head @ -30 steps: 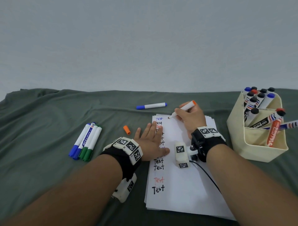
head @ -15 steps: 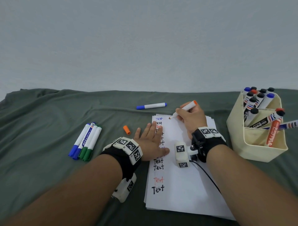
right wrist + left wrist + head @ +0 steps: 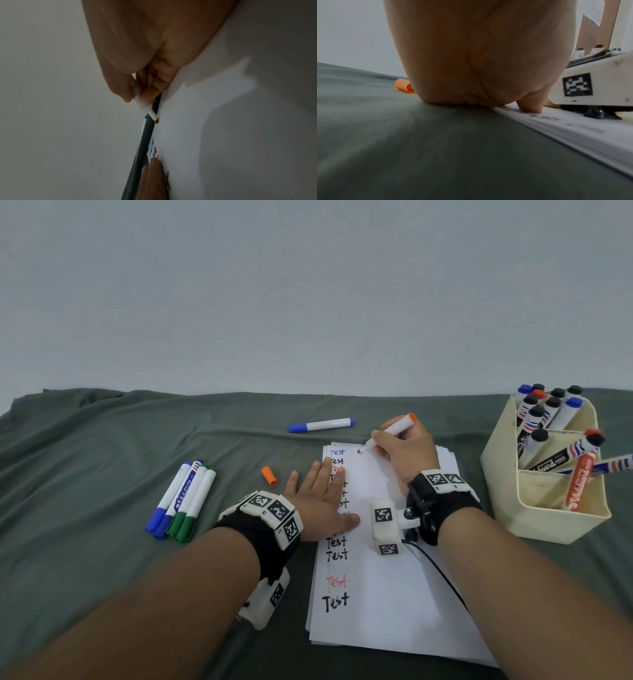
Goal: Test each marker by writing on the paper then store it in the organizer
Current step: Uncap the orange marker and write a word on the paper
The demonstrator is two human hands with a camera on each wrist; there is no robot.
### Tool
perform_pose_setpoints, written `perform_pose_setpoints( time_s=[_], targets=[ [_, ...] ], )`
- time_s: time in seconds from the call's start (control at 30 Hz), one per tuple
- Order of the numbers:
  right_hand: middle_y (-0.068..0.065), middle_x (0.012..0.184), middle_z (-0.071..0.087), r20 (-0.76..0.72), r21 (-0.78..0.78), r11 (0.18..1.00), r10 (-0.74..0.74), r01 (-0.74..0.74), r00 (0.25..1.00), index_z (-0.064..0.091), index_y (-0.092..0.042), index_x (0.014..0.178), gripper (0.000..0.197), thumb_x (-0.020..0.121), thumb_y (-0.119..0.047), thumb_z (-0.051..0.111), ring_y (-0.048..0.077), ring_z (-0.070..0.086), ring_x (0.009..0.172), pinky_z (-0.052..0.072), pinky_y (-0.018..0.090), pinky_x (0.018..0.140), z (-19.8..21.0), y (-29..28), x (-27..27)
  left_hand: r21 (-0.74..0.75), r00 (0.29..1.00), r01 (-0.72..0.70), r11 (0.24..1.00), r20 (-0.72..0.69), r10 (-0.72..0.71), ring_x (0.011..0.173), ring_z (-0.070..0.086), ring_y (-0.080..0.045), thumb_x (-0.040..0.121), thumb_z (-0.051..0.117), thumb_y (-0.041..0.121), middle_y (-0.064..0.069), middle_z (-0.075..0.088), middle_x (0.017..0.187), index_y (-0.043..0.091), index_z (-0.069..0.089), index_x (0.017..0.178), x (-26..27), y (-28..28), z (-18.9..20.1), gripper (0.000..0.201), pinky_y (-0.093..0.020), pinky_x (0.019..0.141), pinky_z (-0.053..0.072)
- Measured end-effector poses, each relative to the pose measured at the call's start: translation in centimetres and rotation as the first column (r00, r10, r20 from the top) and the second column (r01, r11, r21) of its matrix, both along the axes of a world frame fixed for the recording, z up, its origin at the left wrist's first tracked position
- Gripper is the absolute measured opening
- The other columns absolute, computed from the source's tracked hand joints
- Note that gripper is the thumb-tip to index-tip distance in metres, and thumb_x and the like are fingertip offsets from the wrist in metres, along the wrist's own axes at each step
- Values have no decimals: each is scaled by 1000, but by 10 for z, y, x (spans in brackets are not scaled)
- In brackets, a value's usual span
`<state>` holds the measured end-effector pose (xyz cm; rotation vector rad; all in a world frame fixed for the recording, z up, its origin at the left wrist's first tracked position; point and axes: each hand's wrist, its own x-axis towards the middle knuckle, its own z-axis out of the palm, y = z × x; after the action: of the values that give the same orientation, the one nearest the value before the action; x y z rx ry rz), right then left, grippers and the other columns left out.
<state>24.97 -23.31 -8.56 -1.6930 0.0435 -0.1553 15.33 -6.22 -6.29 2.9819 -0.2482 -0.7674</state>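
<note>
- Head view: I see my right hand [image 3: 407,453] pinching an uncapped orange marker [image 3: 390,431] between its fingers, tip at the top of the paper [image 3: 387,577], just right of the column of "Test" words. My left hand [image 3: 322,501] lies flat on the paper's left edge, fingers straight and spread, holding nothing. The orange cap [image 3: 269,476] sits on the green cloth [image 3: 102,508] just left of that hand. Four capped markers [image 3: 181,501], two blue and two green, lie together farther left; one blue marker [image 3: 321,425] lies beyond the paper. The cream organizer [image 3: 548,508] stands at right, with markers in both compartments.
- Left wrist view: I see the heel of my palm on the cloth, the thumb [image 3: 530,106] pressing the paper's edge, the cap [image 3: 403,88] beyond it.
- Right wrist view: I see my fingers [image 3: 150,93] curled round the marker barrel [image 3: 140,100], nib touching the sheet.
</note>
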Motion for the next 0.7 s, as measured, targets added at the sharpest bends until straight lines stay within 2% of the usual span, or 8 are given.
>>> perform_pose_setpoints(
  time_s=[0.07, 0.23, 0.33, 0.4, 0.53, 0.63, 0.7],
  targets=[
    [-7, 72, 68, 4, -31, 999, 6, -6, 1000, 64, -27, 80, 12, 75, -28, 75, 10, 64, 66, 56, 33, 67, -1, 0, 0, 4, 1000, -1, 1000, -5, 1, 145, -30, -15, 95, 32, 64, 1, -34, 157, 23, -21, 153, 0, 0, 1, 89, -52, 118, -13],
    [-7, 71, 67, 0, -10, 999, -45, 45, 999, 61, -27, 81, 11, 76, -23, 70, 15, 63, 66, 55, 36, 67, 0, 0, 0, 6, 1000, -6, 1000, -7, 6, 145, -30, -15, 95, 32, 64, 1, -34, 158, 23, -20, 154, -1, -1, 2, 88, -51, 118, -13],
    [8, 80, 71, -14, 195, 980, -35, 37, 999, 64, -19, 86, 13, 80, -16, 74, 22, 69, 72, 59, 39, 71, 5, 0, -4, 4, 1000, -13, 1000, 3, 13, 146, -28, -15, 95, 32, 64, 1, -32, 158, 23, -18, 154, -3, -2, 4, 88, -51, 119, -12],
    [11, 82, 73, -4, 360, 931, -64, 61, 998, 66, -14, 89, 15, 80, -10, 78, 25, 74, 79, 60, 34, 73, 10, -1, -10, 4, 1000, -16, 1000, 1, 16, 146, -28, -15, 96, 33, 63, 1, -32, 159, 23, -18, 154, -4, -2, 6, 87, -51, 119, -11],
    [3, 82, 74, -21, 421, 903, -83, 84, 996, 70, -18, 87, 17, 77, -13, 83, 19, 74, 82, 60, 29, 72, 13, -1, -32, 9, 1000, -20, 1000, -7, 20, 146, -28, -15, 97, 33, 61, 1, -32, 159, 23, -19, 154, -4, -4, 9, 86, -50, 119, -11],
    [5, 82, 72, -53, 433, 901, 5, 18, 999, 72, -23, 82, 16, 78, -15, 85, 17, 67, 72, 56, 27, 68, 11, -5, -55, 3, 1000, -22, 1000, -8, 22, 146, -28, -14, 97, 33, 61, 1, -32, 158, 23, -18, 154, -5, -4, 10, 86, -50, 119, -11],
    [6, 80, 72, -75, 487, 874, 58, -14, 995, 73, -20, 82, 15, 80, -10, 84, 16, 65, 67, 56, 25, 66, 8, -8, -69, 3, 1000, -21, 1000, -8, 21, 145, -28, -14, 97, 33, 61, 1, -32, 158, 23, -18, 154, -5, -3, 9, 85, -50, 119, -11]
  ],
)
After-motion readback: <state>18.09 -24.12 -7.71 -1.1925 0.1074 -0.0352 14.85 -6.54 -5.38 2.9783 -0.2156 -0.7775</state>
